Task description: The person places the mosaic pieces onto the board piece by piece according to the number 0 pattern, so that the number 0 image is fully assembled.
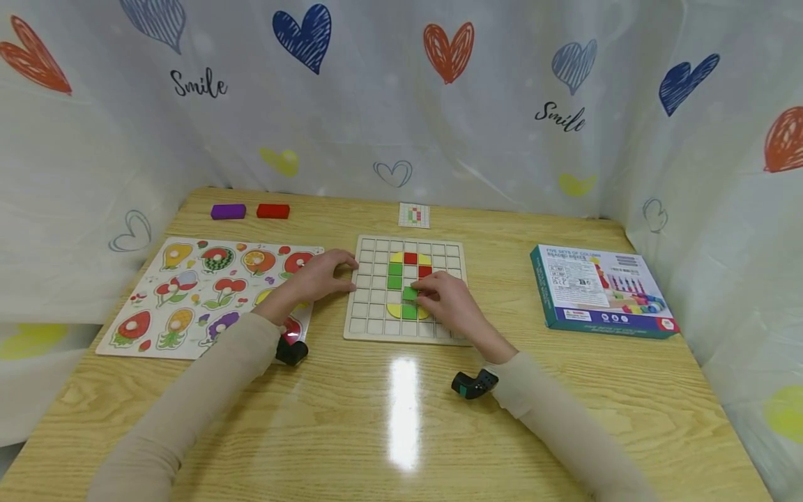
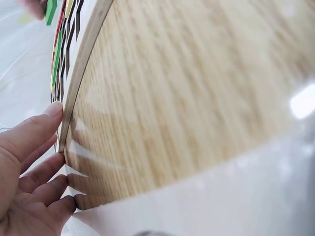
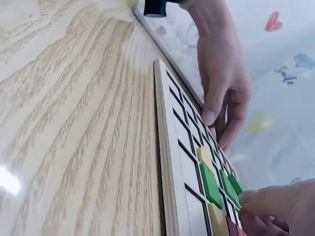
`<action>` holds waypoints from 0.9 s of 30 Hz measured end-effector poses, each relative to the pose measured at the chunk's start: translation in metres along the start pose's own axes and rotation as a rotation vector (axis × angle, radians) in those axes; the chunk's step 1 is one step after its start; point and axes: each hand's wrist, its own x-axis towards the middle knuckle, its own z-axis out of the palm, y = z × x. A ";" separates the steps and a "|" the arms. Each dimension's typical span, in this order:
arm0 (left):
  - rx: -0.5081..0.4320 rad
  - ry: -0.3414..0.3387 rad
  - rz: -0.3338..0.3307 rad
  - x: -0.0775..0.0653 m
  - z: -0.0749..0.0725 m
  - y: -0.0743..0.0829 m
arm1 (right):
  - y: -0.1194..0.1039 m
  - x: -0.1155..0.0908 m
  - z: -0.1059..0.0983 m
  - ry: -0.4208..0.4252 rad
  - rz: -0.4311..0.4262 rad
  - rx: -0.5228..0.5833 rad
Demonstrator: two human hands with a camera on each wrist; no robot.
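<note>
A wooden grid board [image 1: 370, 326] lies in the middle of the table, with green, red and yellow tiles in some of its squares. My right hand [image 1: 453, 304] pinches a green square tile [image 3: 236, 185] between thumb and finger, over the lower middle of the pattern. In the right wrist view the tile is tilted above the set pieces. My left hand [image 1: 316, 277] rests at the board's left edge, thumb and fingers spread apart. The left wrist view has the thumb [image 2: 42, 125] against the edge and the other fingertips near the tabletop.
A fruit puzzle board [image 1: 150, 293] lies under my left forearm. Behind the grid stands a small pattern card [image 1: 414, 215]. Purple [image 1: 228, 211] and red [image 1: 272, 210] blocks lie at the back left, and a toy box [image 1: 602, 291] is on the right.
</note>
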 end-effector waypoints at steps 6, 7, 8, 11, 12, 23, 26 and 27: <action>0.005 0.002 0.000 -0.001 0.000 0.001 | -0.010 0.011 0.009 -0.049 -0.031 -0.024; 0.003 0.001 -0.003 -0.001 0.000 0.001 | -0.012 0.013 0.010 -0.058 -0.032 -0.028; 0.001 0.001 -0.006 -0.001 0.000 0.002 | -0.013 0.014 0.010 -0.065 -0.034 -0.034; 0.001 0.001 -0.005 -0.001 0.000 0.002 | -0.015 0.016 0.013 -0.081 -0.038 -0.045; 0.000 0.002 -0.006 -0.001 0.000 0.002 | -0.015 0.017 0.013 -0.084 -0.040 -0.050; -0.002 -0.005 -0.005 0.000 0.000 0.001 | -0.015 0.019 0.015 -0.095 -0.053 -0.058; -0.002 -0.006 -0.009 0.000 0.000 0.001 | -0.014 0.020 0.016 -0.100 -0.049 -0.063; -0.001 -0.006 -0.010 0.000 0.000 0.001 | -0.014 0.020 0.016 -0.100 -0.049 -0.066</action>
